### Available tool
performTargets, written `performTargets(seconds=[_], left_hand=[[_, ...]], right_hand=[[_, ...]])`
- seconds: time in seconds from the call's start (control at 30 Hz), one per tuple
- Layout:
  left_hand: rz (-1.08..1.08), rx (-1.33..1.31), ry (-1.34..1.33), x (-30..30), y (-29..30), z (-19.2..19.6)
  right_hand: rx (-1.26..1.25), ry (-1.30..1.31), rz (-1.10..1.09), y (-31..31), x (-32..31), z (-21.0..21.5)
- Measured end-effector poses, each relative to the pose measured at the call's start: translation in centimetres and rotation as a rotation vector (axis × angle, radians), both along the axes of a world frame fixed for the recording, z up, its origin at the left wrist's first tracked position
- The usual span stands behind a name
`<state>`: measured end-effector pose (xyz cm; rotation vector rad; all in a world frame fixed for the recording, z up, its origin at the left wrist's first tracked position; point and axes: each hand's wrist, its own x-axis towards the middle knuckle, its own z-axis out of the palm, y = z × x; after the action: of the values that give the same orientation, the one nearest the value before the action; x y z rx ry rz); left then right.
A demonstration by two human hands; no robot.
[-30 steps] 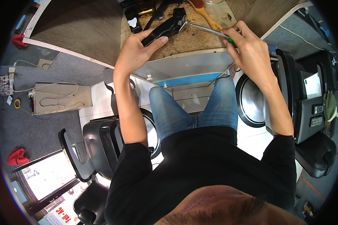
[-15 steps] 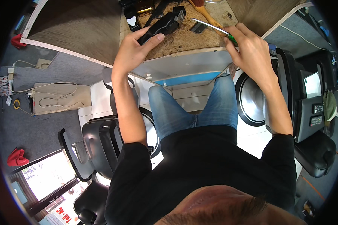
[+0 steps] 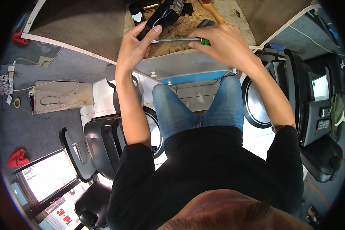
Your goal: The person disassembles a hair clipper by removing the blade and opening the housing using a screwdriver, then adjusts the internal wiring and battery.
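My left hand (image 3: 134, 50) is wrapped round the lower end of a black hair clipper (image 3: 159, 19), whose metal blade end points up and away. In my right hand (image 3: 227, 43) is a screwdriver (image 3: 178, 40) with a green handle and a long steel shaft. The shaft lies nearly level, and its tip reaches my left thumb, close to the clipper's lower end. Whether the tip touches the clipper, I cannot tell. Beside the blade end sits a small black piece (image 3: 187, 9). A flat dark piece (image 3: 206, 23) lies just beyond my right fingers.
A worn brown board (image 3: 188, 27) forms the work surface, between wooden side panels (image 3: 80, 28). On it are a wooden-handled brush (image 3: 214, 12) and a black-and-white object (image 3: 136, 16). Black salon chairs (image 3: 103, 145) stand on both sides.
My right hand has swung left and inward, bringing the screwdriver tip from over the board to my left thumb. The clipper has shifted slightly up and left.
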<state>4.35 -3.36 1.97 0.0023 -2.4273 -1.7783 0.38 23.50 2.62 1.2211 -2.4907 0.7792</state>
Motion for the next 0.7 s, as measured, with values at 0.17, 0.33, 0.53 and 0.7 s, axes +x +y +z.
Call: performTargets(seconds=[0.17,0.33,0.53,0.7], left_hand=[[-0.010,0.024,0.002,0.0,-0.1,-0.1],[-0.033,0.042,0.009,0.1,-0.1,0.1],[-0.030,0.036,-0.002,0.1,-0.1,-0.1],[0.009,-0.007,-0.022,0.4,0.2,0.4]], right_hand=[[0.139,-0.014,-0.028,-0.6,-0.8,0.3],[0.118,0.008,-0.116,0.8,-1.9,-0.5],[-0.020,-0.036,-0.206,2.3,-2.1,-0.2],[-0.324,-0.064,-0.230,2.1,-2.5,-0.5]])
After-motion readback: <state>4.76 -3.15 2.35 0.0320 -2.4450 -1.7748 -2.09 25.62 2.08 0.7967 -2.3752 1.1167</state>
